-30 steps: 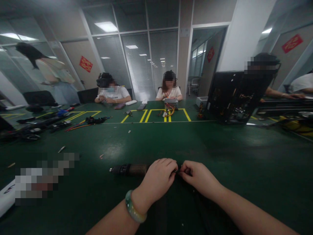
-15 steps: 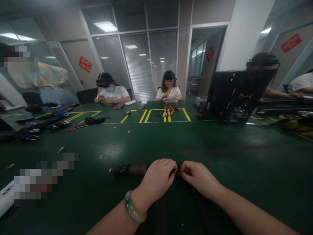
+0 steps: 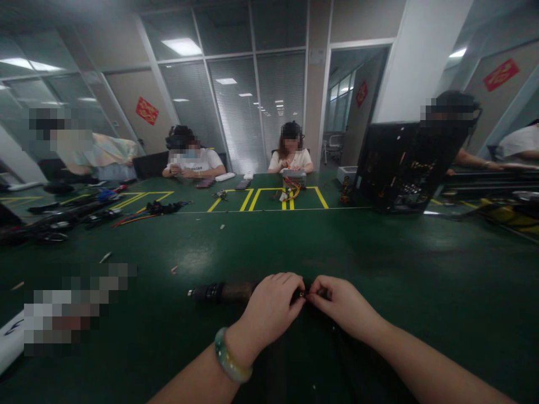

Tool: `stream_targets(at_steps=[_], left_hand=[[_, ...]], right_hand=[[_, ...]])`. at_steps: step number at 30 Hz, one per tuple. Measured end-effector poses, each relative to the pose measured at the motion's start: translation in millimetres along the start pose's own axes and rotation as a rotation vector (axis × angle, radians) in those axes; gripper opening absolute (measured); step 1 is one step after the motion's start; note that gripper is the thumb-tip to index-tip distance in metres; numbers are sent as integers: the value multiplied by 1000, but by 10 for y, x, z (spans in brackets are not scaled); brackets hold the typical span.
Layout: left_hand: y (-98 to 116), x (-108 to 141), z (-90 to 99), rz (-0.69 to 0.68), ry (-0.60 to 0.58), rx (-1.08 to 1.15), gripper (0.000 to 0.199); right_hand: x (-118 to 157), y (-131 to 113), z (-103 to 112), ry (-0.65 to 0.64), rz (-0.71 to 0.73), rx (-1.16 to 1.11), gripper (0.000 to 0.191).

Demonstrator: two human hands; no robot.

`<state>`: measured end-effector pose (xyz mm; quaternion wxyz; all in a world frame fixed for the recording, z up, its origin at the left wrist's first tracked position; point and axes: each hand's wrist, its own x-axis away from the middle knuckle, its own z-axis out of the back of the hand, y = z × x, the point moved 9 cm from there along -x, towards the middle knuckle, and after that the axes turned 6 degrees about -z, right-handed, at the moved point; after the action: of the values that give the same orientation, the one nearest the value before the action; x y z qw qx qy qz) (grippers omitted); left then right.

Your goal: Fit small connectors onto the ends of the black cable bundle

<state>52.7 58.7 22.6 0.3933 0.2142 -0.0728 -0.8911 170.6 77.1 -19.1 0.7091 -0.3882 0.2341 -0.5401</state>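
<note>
My left hand (image 3: 275, 306), with a green and yellow bangle (image 3: 231, 356) at the wrist, is closed in a pinch around a small dark piece with a shiny spot. Close beside it on the right, my right hand (image 3: 339, 303) pinches at the same spot, its fingertips nearly touching the left ones. What the right fingertips grip is too small and dark to name. A dark, cylindrical tool with a metal tip (image 3: 214, 292) lies on the green table (image 3: 236, 247), its right end hidden behind my left hand.
Cables and black parts (image 3: 63, 216) lie at the left. A white object (image 3: 14, 339) is at the near left. A black computer case (image 3: 400, 168) stands at the right. Several people are around the table, one handling a grey box (image 3: 293, 177) with coloured wires.
My hands have barely moved; the shiny spot between them shows slightly differently. At the far left, a standing person has shifted to the right and lower.
</note>
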Motion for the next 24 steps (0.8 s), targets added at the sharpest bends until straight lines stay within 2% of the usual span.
stream_targets(at_steps=[8, 17, 24], left_hand=[[20, -5, -7, -23, -10, -4, 11], [-43, 7, -24, 21, 7, 10, 20], [-18, -1, -28, -3, 0, -4, 12]], right_hand=[[12, -28, 30, 5, 11, 1, 9], [16, -24, 39, -8, -3, -6, 9], [-8, -15, 25, 8, 11, -5, 9]])
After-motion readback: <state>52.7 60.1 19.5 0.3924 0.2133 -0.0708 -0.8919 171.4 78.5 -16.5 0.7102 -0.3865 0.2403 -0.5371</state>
